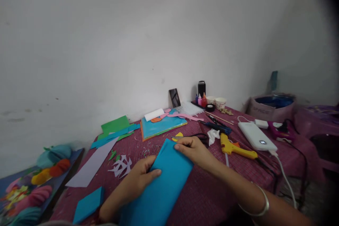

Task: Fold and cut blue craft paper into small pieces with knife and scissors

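A folded sheet of blue paper (166, 183) is held up over the near part of the table, its far end narrowing to a corner. My left hand (140, 178) grips its left edge, thumb on top and fingers beneath. At the upper right corner my right hand (194, 150) pinches the sheet between thumb and fingers. Just beyond that hand lie scissors (200, 136) and a yellow paper piece (178, 136). A smaller folded blue paper (88, 204) rests left of my left forearm, with white paper scraps (121, 166) farther up.
A yellow glue gun (235, 148) and a white power bank (256, 136) with cables lie on the right. Coloured sheets (164, 127) are stacked at the back near a leaning phone (174, 97). Paper cups (220, 103) and small bottles (203, 100) stand behind. Paper decorations (53, 159) sit far left.
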Available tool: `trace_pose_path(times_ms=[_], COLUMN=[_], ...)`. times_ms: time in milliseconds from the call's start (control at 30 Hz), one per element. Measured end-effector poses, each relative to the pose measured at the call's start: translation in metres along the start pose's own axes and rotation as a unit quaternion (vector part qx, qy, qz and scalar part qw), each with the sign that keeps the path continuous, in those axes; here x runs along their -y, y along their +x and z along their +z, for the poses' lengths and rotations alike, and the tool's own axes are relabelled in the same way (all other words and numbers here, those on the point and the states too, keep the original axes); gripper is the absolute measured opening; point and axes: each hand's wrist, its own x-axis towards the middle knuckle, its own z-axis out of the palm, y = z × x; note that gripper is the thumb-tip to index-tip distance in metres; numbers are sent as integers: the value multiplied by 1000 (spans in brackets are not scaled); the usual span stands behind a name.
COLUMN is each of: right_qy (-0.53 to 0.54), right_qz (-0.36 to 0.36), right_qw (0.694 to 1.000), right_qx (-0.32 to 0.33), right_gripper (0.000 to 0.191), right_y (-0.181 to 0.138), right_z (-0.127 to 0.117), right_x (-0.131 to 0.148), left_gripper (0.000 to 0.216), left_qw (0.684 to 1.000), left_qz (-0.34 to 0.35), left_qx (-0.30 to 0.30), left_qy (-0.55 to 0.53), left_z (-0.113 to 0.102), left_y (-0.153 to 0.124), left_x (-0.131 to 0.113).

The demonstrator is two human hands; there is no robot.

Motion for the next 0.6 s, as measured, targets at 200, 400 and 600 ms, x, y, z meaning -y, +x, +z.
trace_pose_path(times_ms=[200, 400, 600], right_qy=[-23, -91, -119], right_qz=[-21, -67, -73], right_qw=[999, 993, 988], right_qx=[-15, -39, -61], right_gripper=[36, 27, 28], right_y=[7, 3, -6], right_z=[11, 17, 18], right_x=[6, 11, 15], left_gripper=[27, 14, 19], left_qw=[965, 949, 935], left_qz=[95, 120, 131], left_qx=[-239, -280, -316], left_qy=[45, 84, 95], left_z=[10, 22, 30], left_y=[4, 18, 20], left_x=[-8, -27, -28])
